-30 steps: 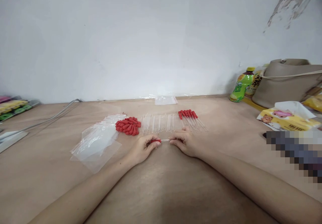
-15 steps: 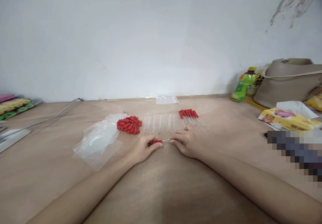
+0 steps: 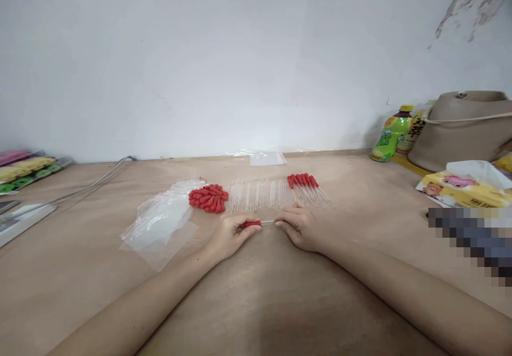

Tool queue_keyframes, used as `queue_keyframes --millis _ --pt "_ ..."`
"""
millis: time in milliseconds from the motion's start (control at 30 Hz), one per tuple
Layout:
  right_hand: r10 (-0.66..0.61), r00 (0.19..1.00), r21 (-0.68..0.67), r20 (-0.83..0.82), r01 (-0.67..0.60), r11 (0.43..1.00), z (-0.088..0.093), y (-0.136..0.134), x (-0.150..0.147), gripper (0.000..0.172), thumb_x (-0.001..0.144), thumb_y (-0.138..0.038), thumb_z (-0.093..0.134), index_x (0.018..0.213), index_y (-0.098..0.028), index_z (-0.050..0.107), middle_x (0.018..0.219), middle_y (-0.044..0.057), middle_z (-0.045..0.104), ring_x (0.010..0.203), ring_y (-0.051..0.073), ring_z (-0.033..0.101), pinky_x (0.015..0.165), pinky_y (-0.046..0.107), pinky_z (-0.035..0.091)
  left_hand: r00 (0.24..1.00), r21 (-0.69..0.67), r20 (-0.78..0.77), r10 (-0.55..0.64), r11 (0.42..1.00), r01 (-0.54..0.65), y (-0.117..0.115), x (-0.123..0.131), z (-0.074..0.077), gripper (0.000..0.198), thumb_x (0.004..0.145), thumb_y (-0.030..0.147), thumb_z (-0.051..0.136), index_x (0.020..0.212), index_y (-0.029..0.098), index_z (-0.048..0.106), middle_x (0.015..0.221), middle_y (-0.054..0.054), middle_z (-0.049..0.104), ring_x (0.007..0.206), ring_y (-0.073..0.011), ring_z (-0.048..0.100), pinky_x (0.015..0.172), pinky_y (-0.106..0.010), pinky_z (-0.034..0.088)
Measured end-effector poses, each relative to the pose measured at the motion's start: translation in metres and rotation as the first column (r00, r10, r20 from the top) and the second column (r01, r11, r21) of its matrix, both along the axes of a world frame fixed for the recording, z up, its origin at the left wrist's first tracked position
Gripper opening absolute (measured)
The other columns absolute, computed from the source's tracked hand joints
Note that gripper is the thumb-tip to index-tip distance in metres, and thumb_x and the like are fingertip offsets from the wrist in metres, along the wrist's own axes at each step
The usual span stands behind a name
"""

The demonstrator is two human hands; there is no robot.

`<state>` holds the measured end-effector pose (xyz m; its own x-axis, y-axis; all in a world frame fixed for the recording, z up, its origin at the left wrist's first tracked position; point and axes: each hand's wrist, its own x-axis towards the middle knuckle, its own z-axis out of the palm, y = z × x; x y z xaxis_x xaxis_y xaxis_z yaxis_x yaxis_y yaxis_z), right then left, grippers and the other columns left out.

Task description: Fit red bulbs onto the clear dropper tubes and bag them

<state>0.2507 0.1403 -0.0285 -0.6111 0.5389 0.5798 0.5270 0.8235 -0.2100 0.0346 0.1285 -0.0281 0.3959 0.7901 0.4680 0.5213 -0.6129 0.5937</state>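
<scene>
Between the thumb and fingers of my left hand (image 3: 231, 236) is a red rubber dropper bulb (image 3: 253, 223), partly covered by the fingers. My right hand (image 3: 301, 229) pinches a thin clear dropper tube (image 3: 268, 222), which lies level and meets the bulb's open end. How deep the tube sits in the bulb is hidden. Beyond my left hand is a heap of red bulbs (image 3: 208, 198). A row of loose clear tubes (image 3: 256, 193) lies behind both hands. Several droppers with red bulbs (image 3: 306, 183) on their tubes lie side by side beyond my right hand.
Clear zip bags (image 3: 160, 225) are fanned out at left, and another bag (image 3: 267, 159) lies by the wall. A grey cable (image 3: 96, 181) crosses the far left. At right stand a green bottle (image 3: 392, 135), a beige bag (image 3: 460, 132) and a yellow tissue pack (image 3: 460, 188).
The view has swung slightly, so everything sits a little further right in the picture. Both hands keep the same grips on the bulb and tube.
</scene>
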Motion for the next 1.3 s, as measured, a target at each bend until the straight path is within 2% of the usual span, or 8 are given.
queue_keyframes --millis 167,433,633,933,1067,1167,1300 --pt "0.010 1.000 0.054 0.018 -0.011 0.998 -0.001 -0.001 -0.002 0.025 0.087 -0.021 0.037 0.080 -0.016 0.060 0.065 0.002 0.059 0.056 0.011 0.047 0.065 0.029 0.027 0.999 -0.003 -0.034 -0.042 0.999 0.042 0.001 0.000 -0.001 0.016 0.078 0.030 0.057 0.084 0.018 0.066 0.078 -0.001 0.068 0.067 -0.0131 0.061 0.061 -0.023 0.047" --pt "-0.037 0.996 0.020 0.081 0.035 0.999 -0.003 -0.002 -0.007 0.027 0.087 -0.021 0.035 0.073 -0.015 0.057 0.062 0.002 0.058 0.054 0.011 0.044 0.066 0.029 0.024 0.999 -0.006 -0.016 -0.043 0.999 0.043 0.000 0.003 0.000 0.015 0.077 0.029 0.058 0.082 0.016 0.065 0.075 -0.001 0.067 0.065 -0.0118 0.060 0.059 -0.021 0.046" --pt "-0.059 0.989 -0.074 0.138 0.070 0.995 -0.001 -0.004 -0.011 0.026 0.086 -0.020 0.036 0.067 -0.015 0.053 0.063 0.001 0.060 0.055 0.010 0.046 0.067 0.028 0.024 0.998 0.006 -0.015 -0.055 0.998 0.055 -0.001 0.003 -0.001 0.013 0.077 0.026 0.058 0.083 0.016 0.065 0.076 -0.001 0.067 0.065 -0.0118 0.060 0.059 -0.020 0.047" --pt "-0.038 0.993 -0.268 0.109 0.067 0.961 -0.002 -0.001 -0.016 0.027 0.087 -0.020 0.036 0.070 -0.017 0.056 0.064 -0.002 0.062 0.057 0.009 0.050 0.073 0.029 0.024 0.998 0.013 -0.039 -0.040 0.999 0.041 0.001 0.004 0.000 0.013 0.077 0.027 0.058 0.081 0.016 0.065 0.075 -0.001 0.067 0.064 -0.0122 0.059 0.058 -0.021 0.046" --pt "-0.023 0.989 -0.263 0.148 0.062 0.963 0.007 0.000 -0.014 0.027 0.088 -0.022 0.035 0.072 -0.017 0.056 0.068 -0.001 0.063 0.060 0.010 0.050 0.072 0.028 0.026 0.999 -0.079 -0.020 -0.034 0.996 0.032 0.001 0.005 0.002 0.015 0.078 0.029 0.057 0.082 0.016 0.064 0.078 -0.002 0.066 0.067 -0.0127 0.059 0.059 -0.022 0.046" --pt "-0.023 0.973 -0.209 0.232 0.073 0.975 0.019 -0.001 -0.010 0.025 0.086 -0.026 0.038 0.069 -0.017 0.055 0.067 0.001 0.062 0.059 0.011 0.048 0.070 0.029 0.027 1.000 -0.155 -0.003 -0.025 0.988 0.024 0.002 0.005 0.001 0.023 0.076 0.031 0.058 0.094 0.017 0.061 0.086 -0.003 0.065 0.073 -0.0135 0.059 0.064 -0.024 0.047" --pt "-0.060 0.970 -0.281 0.234 0.126 0.951 0.032 0.004 0.002 0.023 0.083 -0.027 0.041 0.068 -0.017 0.055 0.065 0.002 0.060 0.057 0.011 0.048 0.058 0.023 0.030 0.999 -0.230 0.027 -0.025 0.973 0.031 0.006 0.004 -0.001 0.039 0.075 0.033 0.059 0.109 0.015 0.051 0.079 -0.002 0.060 0.065 -0.0116 0.056 0.061 -0.024 0.048"
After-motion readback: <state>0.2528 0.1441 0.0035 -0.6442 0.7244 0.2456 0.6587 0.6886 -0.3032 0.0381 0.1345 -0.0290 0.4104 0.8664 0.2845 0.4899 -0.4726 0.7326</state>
